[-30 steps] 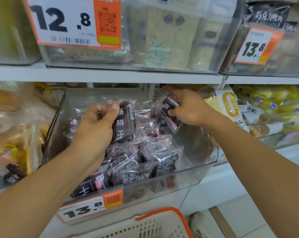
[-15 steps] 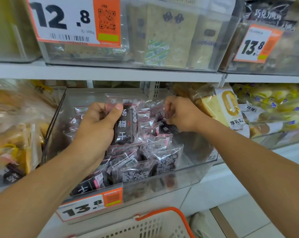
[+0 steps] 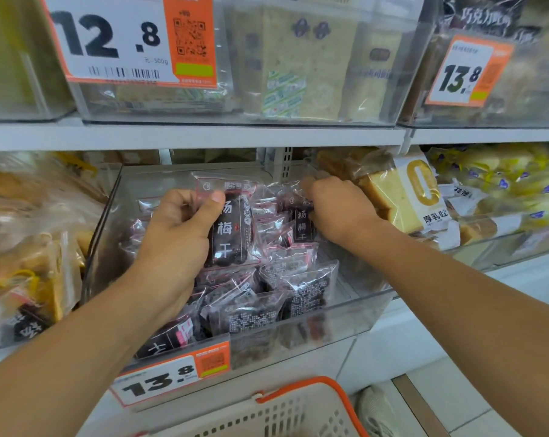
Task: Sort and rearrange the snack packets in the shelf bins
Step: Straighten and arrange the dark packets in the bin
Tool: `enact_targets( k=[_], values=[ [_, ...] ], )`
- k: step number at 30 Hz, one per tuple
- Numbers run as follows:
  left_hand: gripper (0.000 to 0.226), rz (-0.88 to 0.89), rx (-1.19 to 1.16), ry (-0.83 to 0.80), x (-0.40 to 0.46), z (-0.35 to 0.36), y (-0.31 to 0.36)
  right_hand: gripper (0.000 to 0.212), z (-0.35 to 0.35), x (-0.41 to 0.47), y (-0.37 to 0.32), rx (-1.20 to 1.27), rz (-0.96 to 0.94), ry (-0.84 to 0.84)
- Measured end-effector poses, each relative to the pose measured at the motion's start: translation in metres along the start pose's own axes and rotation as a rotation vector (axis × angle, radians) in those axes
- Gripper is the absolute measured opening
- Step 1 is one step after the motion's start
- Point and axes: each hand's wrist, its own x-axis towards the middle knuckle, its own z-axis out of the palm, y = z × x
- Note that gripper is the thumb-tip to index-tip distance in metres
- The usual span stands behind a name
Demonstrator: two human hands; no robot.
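My left hand grips one dark snack packet upright: thumb across the front face near the top seal, fingers curled behind it. My right hand has its fingers curled down over a second packet near the back right corner of the clear bin; the fingertips are hidden, so I judge it a pinch on the packet's top edge.

The held packet stands above the middle of the bin. More packets of the same kind lie heaped toward the front wall, several tilted and overlapping. The price tag is clipped to the bin's front left edge.

Handling, as judged: each packet is light, with crinkly, slick film around a soft, lumpy filling. The film yields under pressure, so grip across the flat seal or the sides, not the bulging middle. A light pinch appears sufficient.

A basket with an orange rim sits below the bin front. Bread packs fill the neighbouring bin beyond the right wall.
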Motion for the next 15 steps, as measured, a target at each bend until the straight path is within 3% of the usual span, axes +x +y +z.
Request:
enact_targets(
  k=[5, 7, 9, 10, 12, 14, 15],
  values=[
    [0.023, 0.022, 0.043, -0.028, -0.003, 0.002, 0.005, 0.046, -0.001, -0.003, -0.012, -0.063, 0.1, -0.101],
    [0.013, 0.075, 0.069, -0.068, -0.006, 0.005, 0.011, 0.053, -0.005, -0.004, -0.01, -0.075, 0.094, -0.046],
    [0.018, 0.191, 0.179, -0.15, -0.011, 0.009, 0.017, 0.041, -0.012, -0.007, 0.0, 0.046, 0.058, 0.051],
    [0.022, 0.271, 0.256, -0.2, -0.014, 0.012, 0.019, 0.031, -0.017, -0.011, 0.005, 0.189, 0.039, 0.088],
    [0.02, 0.4, 0.347, -0.267, -0.025, 0.022, 0.023, 0.026, -0.034, -0.03, 0.01, 0.711, 0.042, 0.056],
    [0.02, 0.467, 0.382, -0.293, -0.035, 0.033, 0.022, 0.045, -0.054, -0.057, 0.012, 1.263, 0.0, -0.184],
    [0.021, 0.493, 0.407, -0.294, -0.037, 0.038, 0.02, 0.058, -0.062, -0.068, 0.013, 1.408, -0.056, -0.329]
  ],
)
